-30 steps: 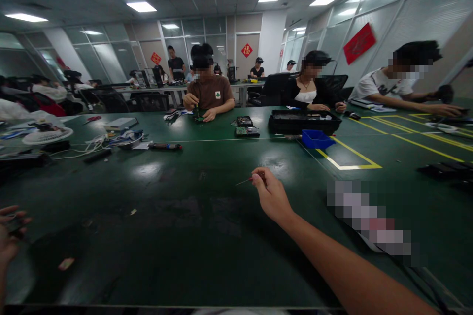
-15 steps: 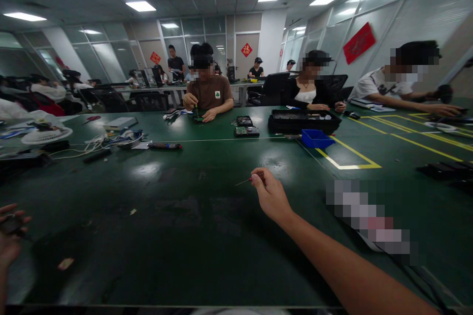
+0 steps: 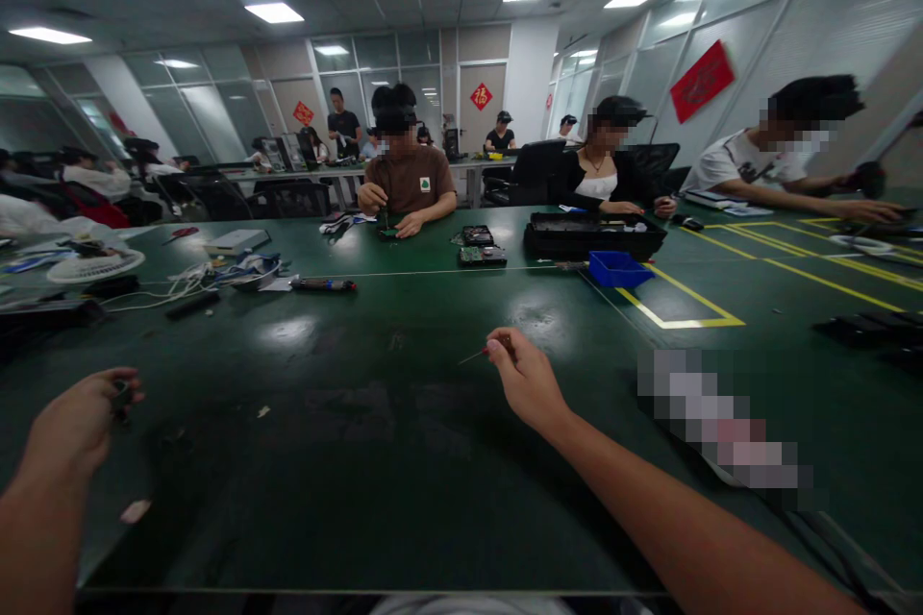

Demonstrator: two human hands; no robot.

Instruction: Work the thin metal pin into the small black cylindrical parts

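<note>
My right hand (image 3: pixel 525 379) reaches out over the green table (image 3: pixel 404 461) with its fingers pinched on a thin red-handled tool (image 3: pixel 476 354) whose metal tip points left. My left hand (image 3: pixel 79 421) hovers over the table's left side, fingers curled round a small dark object (image 3: pixel 121 395) that I cannot identify.
Three people sit across the table, working on small parts. A blue bin (image 3: pixel 618 270) and a black tray (image 3: pixel 592 235) stand at the far right by yellow floor-tape lines (image 3: pixel 682 322). Cables, a white fan (image 3: pixel 93 264) and a pen-like tool (image 3: pixel 322 284) lie far left.
My left hand has come in from the frame's left edge to the right and further over the table, still closed on the small dark object. My right hand has barely moved.
</note>
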